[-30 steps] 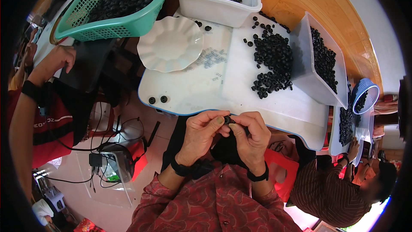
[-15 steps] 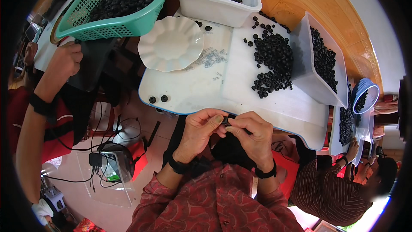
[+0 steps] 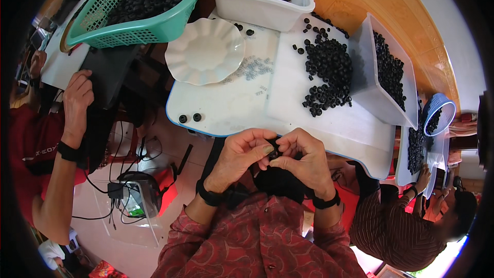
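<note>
Since the earlier frame the co-worker's hand [image 3: 77,100] at the left edge has dropped from the upper left onto the dark bag there. The person's own left hand [image 3: 242,157] and right hand [image 3: 303,159] have hardly shifted, staying pressed together low in the middle, just below the tabletop [image 3: 231,108] edge. Both grips pinch 1 small black ring [image 3: 274,150], so the fiddling seems unfinished. Fingers hide most of the ring.
</note>
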Motion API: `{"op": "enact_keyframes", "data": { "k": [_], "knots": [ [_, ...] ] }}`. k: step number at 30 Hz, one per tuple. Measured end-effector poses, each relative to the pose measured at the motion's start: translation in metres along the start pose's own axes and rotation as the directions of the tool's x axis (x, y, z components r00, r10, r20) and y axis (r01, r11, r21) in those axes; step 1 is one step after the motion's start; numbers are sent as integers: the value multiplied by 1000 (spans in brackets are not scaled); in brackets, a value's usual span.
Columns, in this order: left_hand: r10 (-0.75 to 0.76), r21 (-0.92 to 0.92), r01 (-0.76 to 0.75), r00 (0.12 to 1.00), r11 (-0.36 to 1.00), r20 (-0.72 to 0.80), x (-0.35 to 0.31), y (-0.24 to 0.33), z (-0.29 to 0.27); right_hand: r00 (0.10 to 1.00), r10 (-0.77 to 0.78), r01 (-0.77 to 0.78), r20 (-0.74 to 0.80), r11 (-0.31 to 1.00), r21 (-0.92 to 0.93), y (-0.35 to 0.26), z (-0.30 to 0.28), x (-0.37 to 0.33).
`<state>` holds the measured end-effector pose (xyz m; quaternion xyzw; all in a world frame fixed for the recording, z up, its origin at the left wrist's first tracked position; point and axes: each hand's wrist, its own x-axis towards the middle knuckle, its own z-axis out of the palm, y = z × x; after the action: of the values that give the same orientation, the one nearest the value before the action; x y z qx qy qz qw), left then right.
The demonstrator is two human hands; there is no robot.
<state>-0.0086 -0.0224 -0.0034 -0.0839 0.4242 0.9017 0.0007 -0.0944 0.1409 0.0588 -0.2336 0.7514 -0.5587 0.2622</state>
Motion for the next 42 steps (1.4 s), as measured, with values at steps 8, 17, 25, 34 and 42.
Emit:
{"op": "enact_keyframes", "data": {
  "k": [8,17,25,34,42],
  "knots": [
    [-58,-13,59,995,998,82,4,3,-7,974,-103,120,200,990,-75,5,-7,5],
    [-73,-38,74,997,997,36,4,3,-5,983,-142,151,115,986,-72,7,2,1],
    [50,6,-52,983,999,175,-4,3,-5,977,-210,204,-44,972,-117,5,12,-2],
    [177,101,-203,959,974,220,-5,6,-2,947,-310,288,-83,936,-202,6,18,-6],
    [96,41,-97,995,994,33,-9,2,3,948,-302,272,-106,934,-231,2,23,-10]
  ]
}}
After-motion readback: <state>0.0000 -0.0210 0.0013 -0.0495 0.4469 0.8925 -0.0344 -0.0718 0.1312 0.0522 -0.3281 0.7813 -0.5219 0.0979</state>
